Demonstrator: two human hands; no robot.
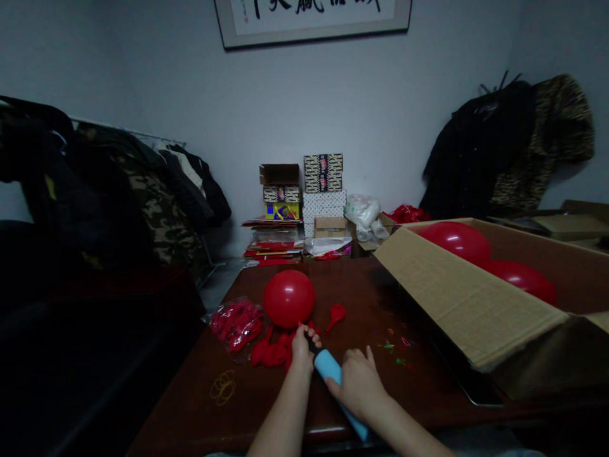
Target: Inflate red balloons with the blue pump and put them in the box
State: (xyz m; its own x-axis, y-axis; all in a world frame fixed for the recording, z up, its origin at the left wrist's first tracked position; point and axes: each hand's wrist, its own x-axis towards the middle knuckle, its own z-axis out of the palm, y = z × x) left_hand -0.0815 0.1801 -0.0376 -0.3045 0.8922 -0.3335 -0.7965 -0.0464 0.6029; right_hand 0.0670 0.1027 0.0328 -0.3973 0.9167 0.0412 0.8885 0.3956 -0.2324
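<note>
My left hand (301, 351) pinches the neck of an inflated red balloon (288, 298) against the black nozzle (311, 343) of a blue hand pump (328, 368). My right hand (359, 384) grips the pump's barrel. A limp heap of red balloons (271, 352) lies just left of my left hand, and a small, slightly inflated red balloon (335, 315) rests beyond the nozzle. Left of the heap is a plastic bag of red balloons (236, 324). Loose yellow rubber bands (222, 387) lie on the dark wooden table (361, 292).
An open cardboard box (469, 292) on the right holds inflated red balloons (454, 243). Small coloured bands (394, 346) lie beside it. Stacked boxes and papers (323, 178) stand beyond the table, a clothes rack (128, 130) stands left, and coats (504, 146) hang right.
</note>
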